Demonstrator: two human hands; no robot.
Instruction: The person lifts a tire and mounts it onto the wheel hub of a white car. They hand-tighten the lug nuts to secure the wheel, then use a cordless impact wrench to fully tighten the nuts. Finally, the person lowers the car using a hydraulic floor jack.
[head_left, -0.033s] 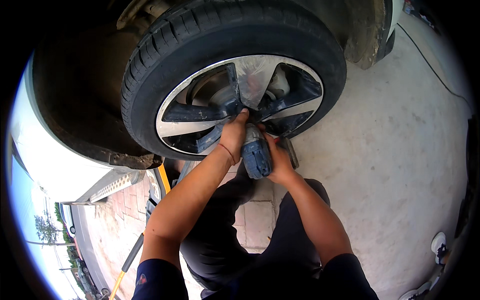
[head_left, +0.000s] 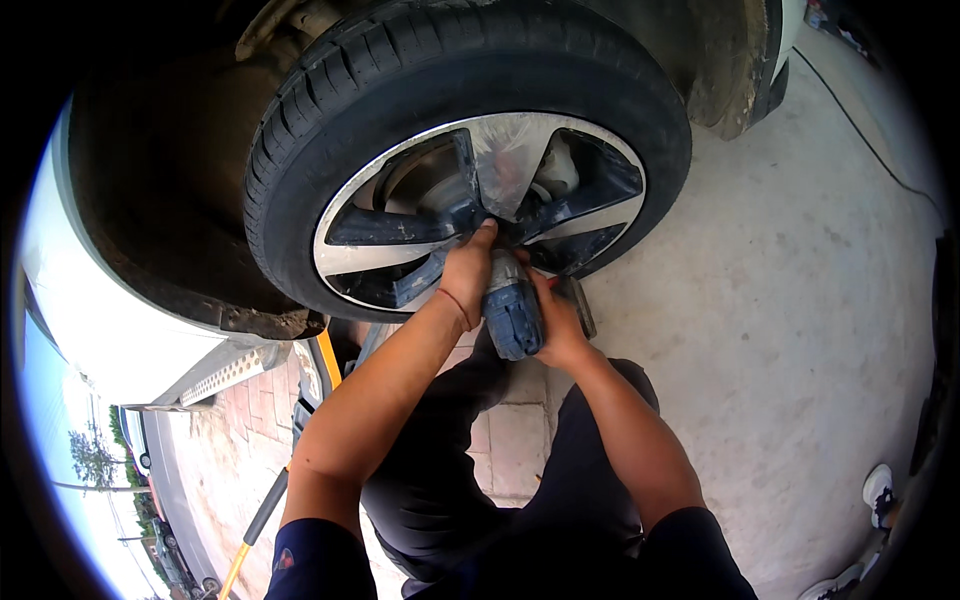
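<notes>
A car wheel with a black tyre [head_left: 330, 130] and a silver and dark spoked rim [head_left: 380, 255] fills the upper middle. A blue-grey power wrench [head_left: 510, 312] points into the hub of the wheel. My left hand [head_left: 466, 272] wraps the front of the tool close to the hub, with a thin band on the wrist. My right hand [head_left: 562, 325] grips the tool's rear body and handle from the right. Both forearms reach up from the lower edge over my dark trousers.
The car's wheel arch [head_left: 170, 250] curves round the tyre. A yellow-handled jack [head_left: 322, 365] sits under the car at the left. Grey concrete floor [head_left: 790, 330] spreads to the right, with a thin cable [head_left: 862, 132] across it and white objects [head_left: 878, 492] at the lower right.
</notes>
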